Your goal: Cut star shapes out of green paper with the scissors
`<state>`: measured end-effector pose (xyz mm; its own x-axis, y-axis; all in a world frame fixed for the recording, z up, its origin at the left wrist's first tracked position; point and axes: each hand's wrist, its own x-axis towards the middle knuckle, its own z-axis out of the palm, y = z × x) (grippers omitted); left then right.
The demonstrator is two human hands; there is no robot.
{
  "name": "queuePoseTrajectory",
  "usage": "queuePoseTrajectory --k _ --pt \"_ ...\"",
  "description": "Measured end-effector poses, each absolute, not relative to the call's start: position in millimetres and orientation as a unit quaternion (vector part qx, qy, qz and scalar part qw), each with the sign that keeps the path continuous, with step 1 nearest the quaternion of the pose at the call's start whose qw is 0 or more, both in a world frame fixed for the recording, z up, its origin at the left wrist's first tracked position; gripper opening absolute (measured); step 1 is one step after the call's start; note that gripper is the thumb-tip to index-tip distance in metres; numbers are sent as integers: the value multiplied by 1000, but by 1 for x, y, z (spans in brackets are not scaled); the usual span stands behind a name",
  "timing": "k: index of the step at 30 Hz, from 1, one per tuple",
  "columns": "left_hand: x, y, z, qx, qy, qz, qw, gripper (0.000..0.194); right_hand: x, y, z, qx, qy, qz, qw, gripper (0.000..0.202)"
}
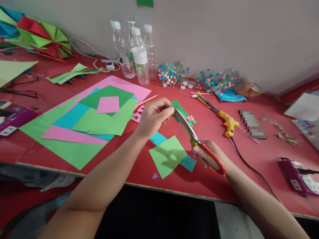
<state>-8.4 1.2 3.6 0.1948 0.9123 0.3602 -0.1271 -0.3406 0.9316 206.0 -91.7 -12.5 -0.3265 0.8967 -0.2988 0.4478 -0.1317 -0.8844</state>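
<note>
My left hand (156, 116) is pinched near the tips of the scissors, above the red table; whatever its fingertips hold is too small to make out. In my right hand (208, 156) are the red-handled scissors (185, 124), their blades pointing up and left toward my left fingertips. Behind the blades lies a dark green paper piece (179, 107), with small pink and green stars (191, 121) beside it. Below my hands, a light green square (168, 156) rests across a blue strip (188, 163). A single bluish star (155, 176) lies near the front edge.
Large coloured sheets (104, 119) are stacked at the left. Plastic bottles (140, 58) and star-filled clear containers (169, 74) stand along the wall. At the right lie a yellow glue gun (228, 122) with its cord, a cutter (203, 100) and a purple power strip (297, 176).
</note>
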Motion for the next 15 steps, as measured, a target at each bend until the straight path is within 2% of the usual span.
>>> queuePoseTrajectory --k 10,15 --pt "-8 1 2 603 319 552 479 14 204 -92 -10 -545 -619 521 219 45" --pt "-3 -1 -2 597 302 564 484 15 204 -91 -13 -525 -626 526 235 52"
